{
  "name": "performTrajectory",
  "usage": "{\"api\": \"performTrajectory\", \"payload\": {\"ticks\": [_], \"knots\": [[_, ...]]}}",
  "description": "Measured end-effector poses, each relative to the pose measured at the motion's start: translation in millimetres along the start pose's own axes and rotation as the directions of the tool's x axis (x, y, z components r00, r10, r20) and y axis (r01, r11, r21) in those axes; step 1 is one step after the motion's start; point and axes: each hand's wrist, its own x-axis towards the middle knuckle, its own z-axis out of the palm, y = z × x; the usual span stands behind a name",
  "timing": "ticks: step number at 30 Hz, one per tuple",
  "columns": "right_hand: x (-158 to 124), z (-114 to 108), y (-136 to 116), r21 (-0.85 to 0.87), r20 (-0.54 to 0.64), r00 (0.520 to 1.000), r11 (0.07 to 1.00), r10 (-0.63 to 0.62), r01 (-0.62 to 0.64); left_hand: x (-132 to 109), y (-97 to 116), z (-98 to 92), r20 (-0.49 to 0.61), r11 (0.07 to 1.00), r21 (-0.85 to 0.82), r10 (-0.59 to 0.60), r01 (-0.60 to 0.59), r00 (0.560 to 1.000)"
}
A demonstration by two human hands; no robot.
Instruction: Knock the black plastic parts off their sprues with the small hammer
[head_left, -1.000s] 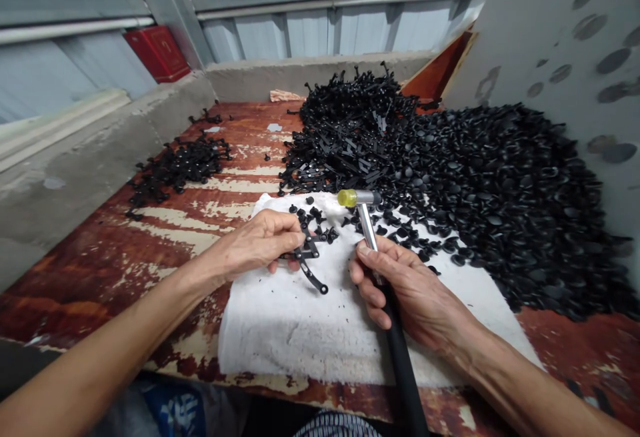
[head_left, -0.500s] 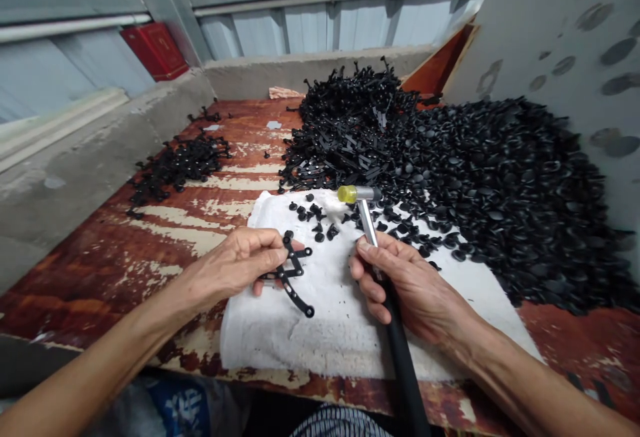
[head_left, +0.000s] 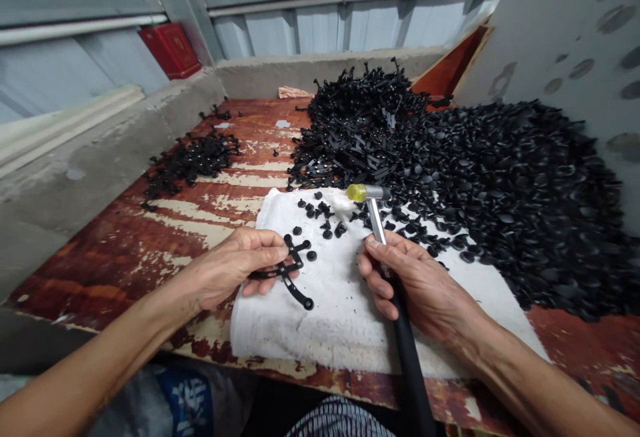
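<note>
Between the thumb and fingers of my left hand [head_left: 245,260] is a black jointed linkage [head_left: 293,276], its thin arms riveted together and one curved arm pointing toward me. My right hand [head_left: 407,270] is wrapped around a small mallet [head_left: 376,220] with a black grip, a silver neck and a yellow-tipped head. The mallet's head points away from me, raised over the white cloth [head_left: 345,330]. Two round black knobs [head_left: 311,256] lie on the cloth just beyond the linkage. More small black knobs [head_left: 340,229] are scattered behind them.
A large heap of black round-headed parts [head_left: 495,184] fills the right side. Black linkage strips [head_left: 345,137] are piled at the back. A smaller pile of black linkages [head_left: 195,157] lies at left on the worn red-brown table [head_left: 100,244]. A red box [head_left: 170,49] stands on the ledge.
Two round knobs now show on the cloth beside the linkage, where the linkage's ends were before. The linkage has turned slightly in my left hand. The whole view has shifted a little.
</note>
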Motion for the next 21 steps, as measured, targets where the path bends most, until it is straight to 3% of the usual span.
{"api": "performTrajectory", "payload": {"ticks": [6,14,21], "knots": [[-0.1,-0.8,0.7,0.0,0.002,1.0,1.0,0.0,0.0,4.1,-0.2,8.6,-0.139,0.999,-0.024,-0.043,0.04,0.989],[-0.1,-1.5,1.4,0.017,-0.012,1.0,1.0,-0.002,0.002,8.9,-2.6,9.0,-0.089,0.998,0.049,0.045,-0.041,0.995],[-0.3,-0.3,-0.4,0.009,-0.017,1.0,1.0,0.006,-0.006,9.2,-3.2,11.3,-0.094,0.998,0.051,0.041,-0.036,0.995]]}}
